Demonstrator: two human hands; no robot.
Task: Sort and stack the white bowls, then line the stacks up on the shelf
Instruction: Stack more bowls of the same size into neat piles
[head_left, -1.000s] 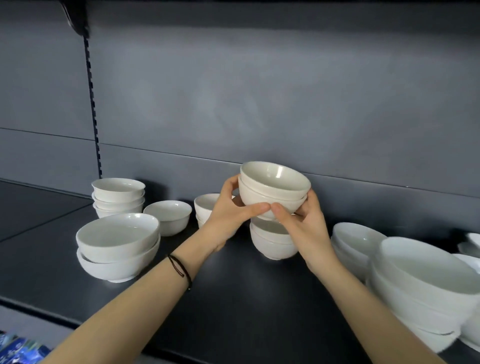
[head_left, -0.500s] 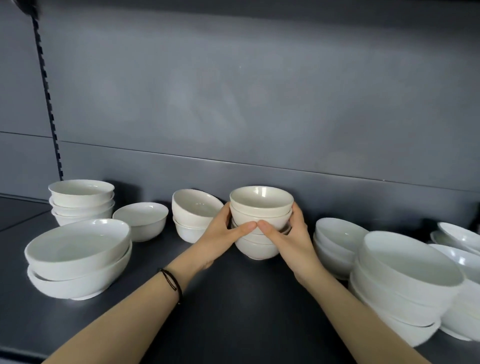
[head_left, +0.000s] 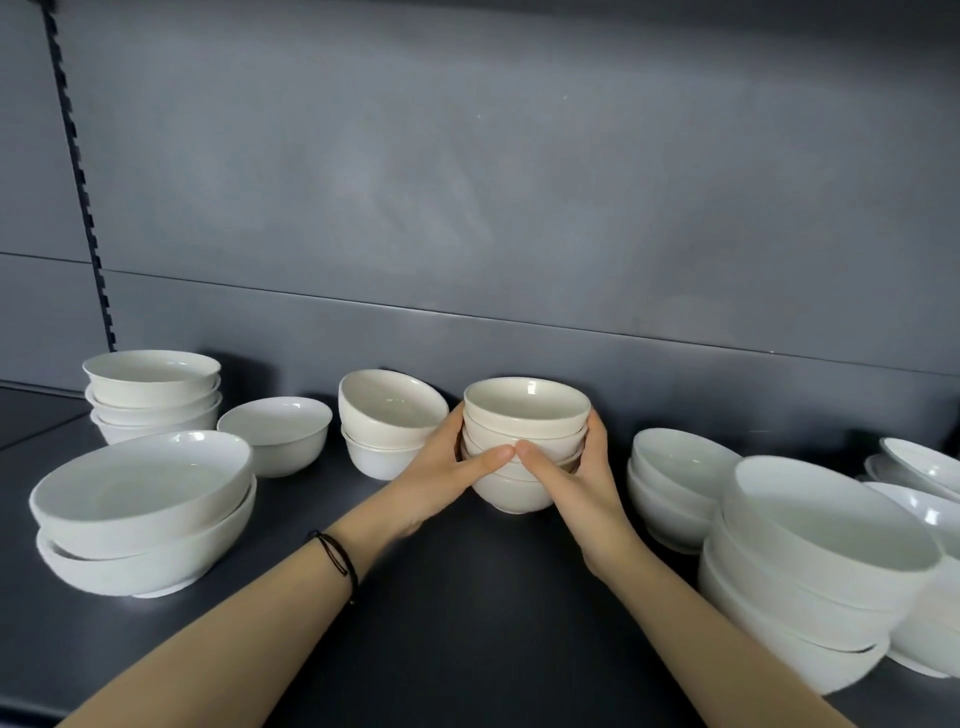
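Standing at far left, a black slotted upright rail (head_left: 78, 171) runs down the grey back panel (head_left: 519, 182) to the dark grey metal shelf (head_left: 467, 623).

Back left: short stack of small white ceramic bowls (head_left: 153, 395), upright, close to the panel.

Front left: pair of wide shallow white bowls (head_left: 140, 509), nested, the top one tilted a little toward the right.

Just right of these, further back: single small white bowl (head_left: 275, 434), standing alone.

Next: two-bowl white stack (head_left: 389, 421), its top bowl tipped so the mouth faces front-right.

Centre: left hand (head_left: 441, 483), with a thin black cord bracelet (head_left: 337, 558) on the wrist, curls round the left side of the centre stack of cream-white ceramic bowls (head_left: 524, 441). The right hand (head_left: 576, 483) curls round the other side. The thumbs meet tip to tip across the front. The stack is several bowls high, upright, near the back panel, with its foot at shelf level. Cannot tell whether its weight is fully on the shelf.

Right of centre: leaning stack of medium white bowls (head_left: 675, 478).

Front right: tall stack of large white bowls (head_left: 815, 561), partly blurred.

Far right edge: shallow white dishes (head_left: 919, 467), cut off by the frame.
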